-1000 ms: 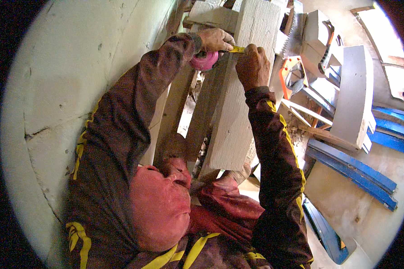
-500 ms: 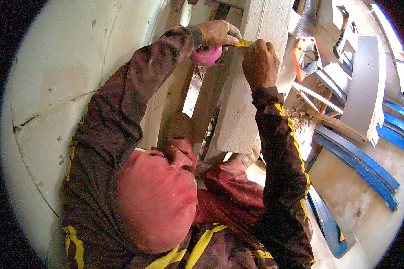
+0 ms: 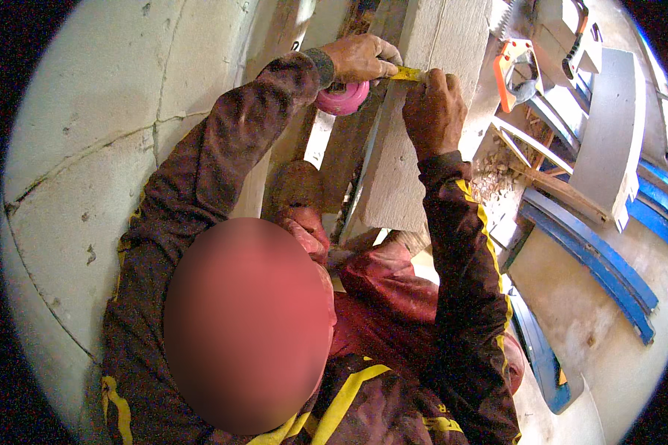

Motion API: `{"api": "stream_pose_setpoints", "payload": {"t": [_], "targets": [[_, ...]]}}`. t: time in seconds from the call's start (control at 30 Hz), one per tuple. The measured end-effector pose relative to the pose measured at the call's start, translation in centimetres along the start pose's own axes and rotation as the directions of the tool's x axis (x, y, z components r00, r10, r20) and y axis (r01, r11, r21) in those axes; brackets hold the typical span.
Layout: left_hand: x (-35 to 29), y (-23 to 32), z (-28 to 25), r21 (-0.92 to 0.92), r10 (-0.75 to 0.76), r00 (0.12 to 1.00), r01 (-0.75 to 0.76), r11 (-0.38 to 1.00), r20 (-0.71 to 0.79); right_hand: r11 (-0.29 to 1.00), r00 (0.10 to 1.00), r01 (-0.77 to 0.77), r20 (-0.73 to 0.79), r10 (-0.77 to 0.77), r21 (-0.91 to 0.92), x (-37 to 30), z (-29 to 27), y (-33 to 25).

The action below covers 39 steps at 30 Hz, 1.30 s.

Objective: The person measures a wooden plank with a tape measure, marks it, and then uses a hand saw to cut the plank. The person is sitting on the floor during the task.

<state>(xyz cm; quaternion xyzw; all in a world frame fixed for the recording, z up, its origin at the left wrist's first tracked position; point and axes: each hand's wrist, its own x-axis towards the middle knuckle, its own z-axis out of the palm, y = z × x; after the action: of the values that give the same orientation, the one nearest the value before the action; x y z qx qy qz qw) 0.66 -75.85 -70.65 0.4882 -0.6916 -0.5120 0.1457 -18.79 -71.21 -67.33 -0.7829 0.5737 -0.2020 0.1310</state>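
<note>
Gripping round pink plastic tape measure (image 3: 343, 99) in left hand (image 3: 358, 58), pinching yellow metal blade (image 3: 407, 73) in right hand (image 3: 436, 113), likely for tautness, with whitish wooden beam (image 3: 395, 174) beneath.

Pale beam (image 3: 395, 159), top beyond view

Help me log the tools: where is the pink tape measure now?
In the head view, the tape measure sits at upper centre, just below the left hand and left of the pale beam, its yellow blade extending to the right hand.
</note>
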Motion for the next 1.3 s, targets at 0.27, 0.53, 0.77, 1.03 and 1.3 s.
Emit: {"api": "stream_pose_setpoints", "payload": {"t": [0.27, 0.53, 0.77, 1.03, 1.3], "targets": [[-1.3, 0.0, 1.7, -0.011, -0.029, 1.0, 0.029, 1.0, 0.009, 1.0, 0.999, -0.008, 0.046, 0.009, -0.005, -1.7, -0.3, 0.0], [-3.2, 0.9, 3.2, 0.0, -0.157, 0.987, 0.157, 0.988, 0.033, 0.999, 0.996, -0.05, 0.081, 0.048, 0.022, -4.1, -0.6, -0.5], [-4.9, 1.2, 5.3, -0.108, -0.209, 0.977, 0.213, 0.971, 0.05, 0.999, 0.996, -0.041, 0.084, 0.038, 0.034, -6.2, -0.8, -0.5], [-7.3, 2.0, 7.0, -0.089, -0.186, 0.981, 0.19, 0.978, 0.05, 0.993, 0.984, -0.106, 0.146, 0.097, 0.051, -9.1, -1.1, -1.4], [-7.6, 1.9, 7.4, -0.066, -0.195, 0.98, 0.198, 0.978, 0.041, 0.997, 0.99, -0.042, 0.136, 0.033, 0.068, -9.3, -1.3, -0.6]]}}
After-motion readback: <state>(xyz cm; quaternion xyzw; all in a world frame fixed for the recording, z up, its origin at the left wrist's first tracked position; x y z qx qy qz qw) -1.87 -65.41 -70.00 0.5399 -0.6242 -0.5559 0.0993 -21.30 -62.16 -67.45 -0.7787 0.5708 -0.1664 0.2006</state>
